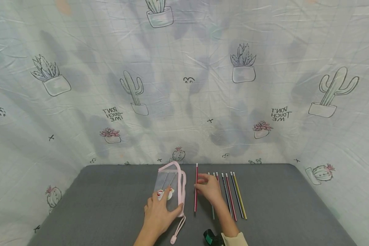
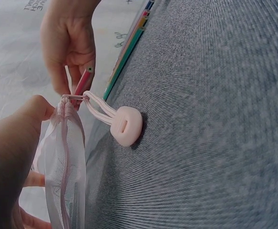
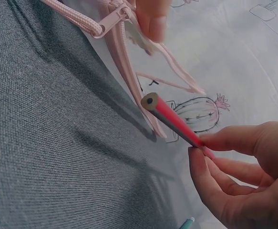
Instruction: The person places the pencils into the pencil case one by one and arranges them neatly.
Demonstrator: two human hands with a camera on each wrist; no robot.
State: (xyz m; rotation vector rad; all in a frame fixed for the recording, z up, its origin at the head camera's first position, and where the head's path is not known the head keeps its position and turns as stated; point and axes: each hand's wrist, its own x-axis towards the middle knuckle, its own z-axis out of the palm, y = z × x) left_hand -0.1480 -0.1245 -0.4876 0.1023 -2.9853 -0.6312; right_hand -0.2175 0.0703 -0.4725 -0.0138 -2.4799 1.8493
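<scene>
A see-through mesh pencil pouch [image 1: 171, 174] with pink zip edging lies on the grey table. My left hand [image 1: 160, 212] rests on it with fingers spread, the thumb touching the zipped edge [image 2: 65, 138]. Faint thin lines show through the mesh; I cannot tell what they are. To the right of the pouch, my right hand [image 1: 209, 188] pinches a red pencil [image 1: 195, 201] between thumb and fingers. The flat, unsharpened end of the pencil [image 3: 169, 117] points toward me, apart from the pouch in the right wrist view.
Several pencils [image 1: 230, 196] in red, yellow, green and dark colours lie side by side right of and under my right forearm. A pink zip cord with a toggle [image 2: 127, 126] trails off the pouch's near end. Behind the table hangs a cactus-print sheet [image 1: 187, 102].
</scene>
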